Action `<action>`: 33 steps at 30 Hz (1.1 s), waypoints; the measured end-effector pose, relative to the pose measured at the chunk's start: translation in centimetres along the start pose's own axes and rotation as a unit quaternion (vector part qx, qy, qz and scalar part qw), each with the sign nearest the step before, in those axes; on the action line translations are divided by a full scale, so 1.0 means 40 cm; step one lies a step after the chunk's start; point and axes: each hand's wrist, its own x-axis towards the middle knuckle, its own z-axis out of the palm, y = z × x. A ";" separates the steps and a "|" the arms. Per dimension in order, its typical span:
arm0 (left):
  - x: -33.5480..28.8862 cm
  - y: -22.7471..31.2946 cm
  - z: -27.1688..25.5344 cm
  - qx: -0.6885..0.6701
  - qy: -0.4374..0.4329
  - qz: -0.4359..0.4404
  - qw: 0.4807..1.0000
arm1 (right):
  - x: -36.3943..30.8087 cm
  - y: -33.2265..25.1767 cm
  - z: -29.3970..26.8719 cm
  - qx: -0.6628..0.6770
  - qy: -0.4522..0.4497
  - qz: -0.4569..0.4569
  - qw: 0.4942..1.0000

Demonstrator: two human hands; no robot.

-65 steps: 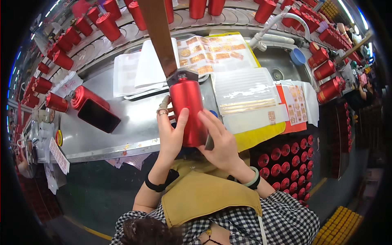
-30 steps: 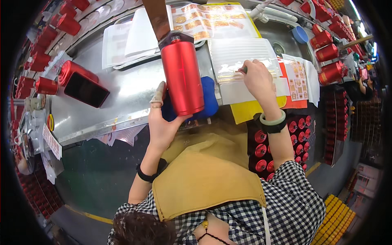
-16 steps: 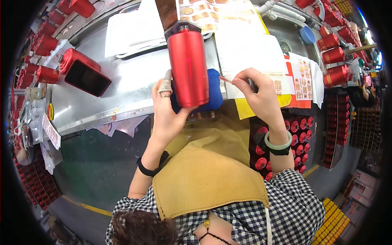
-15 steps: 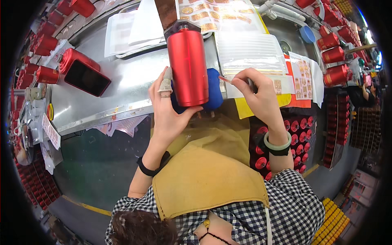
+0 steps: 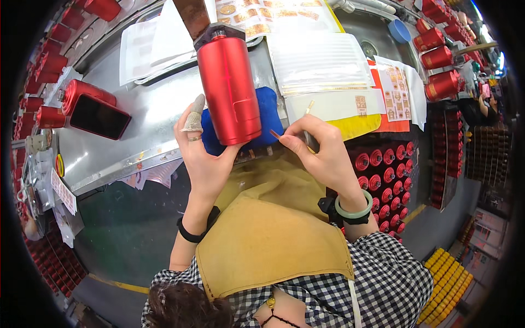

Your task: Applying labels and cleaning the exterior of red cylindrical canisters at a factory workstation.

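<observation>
**Red canister held on a blue pad at the bench's near edge**

A glossy red metal canister [image 5: 229,87] lay lengthwise on a blue pad [image 5: 268,117] at the near edge of the steel bench [image 5: 136,136]. It was cylindrical, smooth-walled and bright with reflections, with a faint rectangular outline on its side and a dark cap at its far end, which met a brown post [image 5: 191,13]. The left hand [image 5: 205,158] cupped the canister's near end from below, fingers closed round it; the forefinger wore a pale fabric wrap and another finger a ring. The right hand [image 5: 322,153] was pinched shut on a thin stick-like tool [image 5: 307,117], and a small reddish sliver [image 5: 274,134] showed at its fingertips just beside the canister's lower right side. Whether that sliver touched the canister could not be told.

Toward the bench's left edge lay another red canister with a black rectangular box [image 5: 98,116] against it. On the far right part lay sheets of gold-printed labels [image 5: 322,63]. More red canisters [image 5: 437,60] stood along the far right corner. A tan apron [image 5: 268,240] covered the person's lap.
</observation>
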 end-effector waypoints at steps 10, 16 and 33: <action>0.002 -0.005 0.003 -0.022 -0.020 0.019 0.999 | 0.010 -0.005 0.016 0.024 0.007 0.000 1.000; -0.004 -0.012 -0.002 -0.022 -0.028 0.006 0.999 | 0.017 -0.004 0.026 0.027 0.001 -0.025 0.999; -0.012 -0.033 -0.005 -0.063 -0.053 -0.003 0.997 | 0.021 -0.019 0.030 0.059 -0.021 -0.035 0.997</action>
